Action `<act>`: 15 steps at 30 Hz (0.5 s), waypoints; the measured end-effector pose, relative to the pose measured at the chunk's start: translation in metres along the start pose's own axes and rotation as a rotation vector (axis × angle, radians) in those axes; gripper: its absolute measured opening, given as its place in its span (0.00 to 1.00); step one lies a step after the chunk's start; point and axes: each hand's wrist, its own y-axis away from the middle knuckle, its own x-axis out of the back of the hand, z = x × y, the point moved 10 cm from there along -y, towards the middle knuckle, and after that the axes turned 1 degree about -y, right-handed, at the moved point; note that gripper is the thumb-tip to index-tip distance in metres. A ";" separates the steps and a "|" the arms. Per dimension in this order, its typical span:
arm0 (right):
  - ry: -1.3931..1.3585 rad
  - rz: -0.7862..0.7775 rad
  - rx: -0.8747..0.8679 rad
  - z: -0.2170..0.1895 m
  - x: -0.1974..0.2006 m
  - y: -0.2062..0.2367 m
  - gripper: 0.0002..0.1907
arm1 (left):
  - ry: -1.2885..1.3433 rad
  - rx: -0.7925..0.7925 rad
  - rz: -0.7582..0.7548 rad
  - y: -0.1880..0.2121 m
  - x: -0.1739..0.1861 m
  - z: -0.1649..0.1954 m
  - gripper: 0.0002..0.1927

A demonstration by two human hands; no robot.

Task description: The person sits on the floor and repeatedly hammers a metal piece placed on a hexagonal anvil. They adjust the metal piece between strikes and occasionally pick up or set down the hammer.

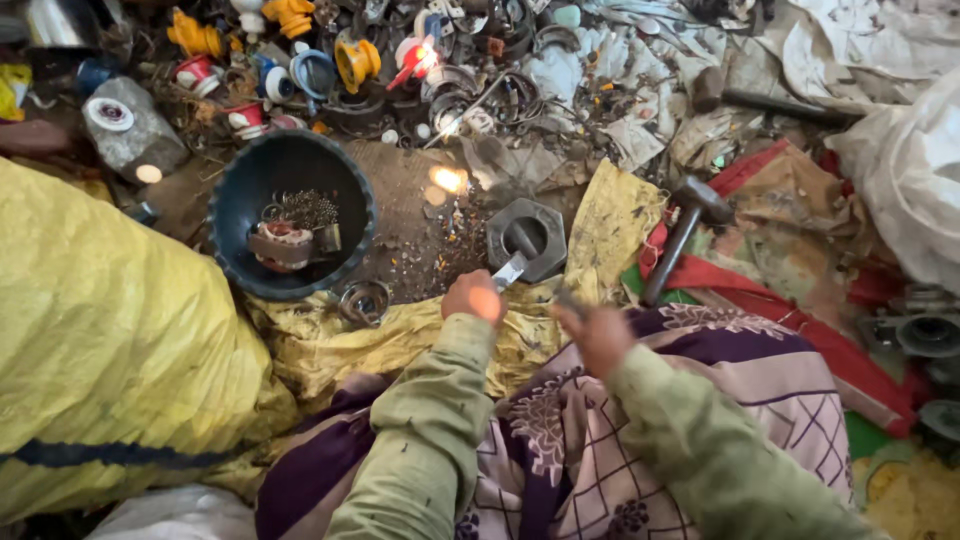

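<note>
Beside the hexagonal block (527,240), left hand (473,297) gripping a half-hidden metal piece (508,271); right hand (597,337) grip unclear.

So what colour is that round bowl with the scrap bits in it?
The bowl is dark blue-black, best seen in the head view.

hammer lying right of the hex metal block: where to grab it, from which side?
Probably the hammer's dark handle, near its lower free end at the red cloth. It lies flat, head up and away by the hex metal block, handle slanting down toward the person. Come from above with the right hand, which is closest; fingers wrap across the shaft.
</note>
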 end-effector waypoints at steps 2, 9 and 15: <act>0.171 -0.143 -0.049 0.022 -0.030 -0.013 0.23 | -0.010 0.032 -0.018 -0.002 0.001 -0.005 0.12; -0.510 0.159 0.205 0.000 0.046 0.023 0.29 | -0.033 -0.040 0.055 0.003 -0.006 -0.008 0.11; -0.034 0.008 -0.139 0.028 -0.003 0.001 0.25 | -0.055 -0.027 0.045 -0.006 -0.016 -0.006 0.11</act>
